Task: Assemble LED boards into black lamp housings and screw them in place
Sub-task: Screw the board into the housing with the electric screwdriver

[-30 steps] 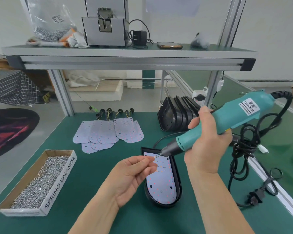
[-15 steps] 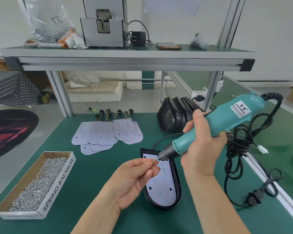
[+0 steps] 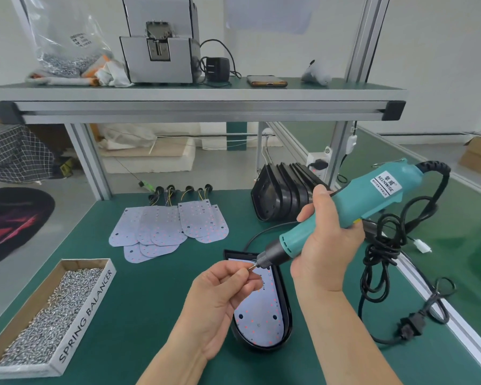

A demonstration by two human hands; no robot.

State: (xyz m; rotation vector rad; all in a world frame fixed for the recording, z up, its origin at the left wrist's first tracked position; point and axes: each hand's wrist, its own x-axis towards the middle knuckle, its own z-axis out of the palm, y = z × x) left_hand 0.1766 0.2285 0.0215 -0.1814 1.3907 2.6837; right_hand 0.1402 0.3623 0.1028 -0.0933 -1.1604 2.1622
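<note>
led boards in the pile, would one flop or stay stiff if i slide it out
Probably stiff: the LED boards lie flat with crisp edges. Likely thin and light, so overlapping neighbours may drag along. Their wires could snag.

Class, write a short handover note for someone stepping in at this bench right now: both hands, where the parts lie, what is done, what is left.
Left hand pinches what looks like a screw against the bit of the screwdriver, which the right hand grips.
Done: one LED board lies in the housing; its near holes look empty.
To do: drive its screws, then fit the spare boards into the stacked housings. Screw box sits at left.
</note>
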